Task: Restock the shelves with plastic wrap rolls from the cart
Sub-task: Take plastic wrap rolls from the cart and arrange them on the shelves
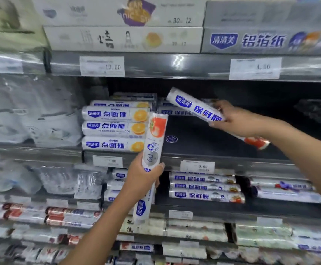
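The right hand (234, 121), curled round the tilted plastic wrap roll (194, 107), should level it onto the shelf (203, 144) beneath, while the left hand (143, 178) grips the upright roll (153, 142).

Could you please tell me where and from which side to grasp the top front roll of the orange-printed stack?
Probably round the middle of its barrel, from the front. The top front roll lies on its side, lengthwise along the shelf edge, so its long side faces you. Its right end is covered by the upright roll held in the left hand.

bare forearms (106, 217), ring (220, 107) on r. grip (236, 120) (blurry)
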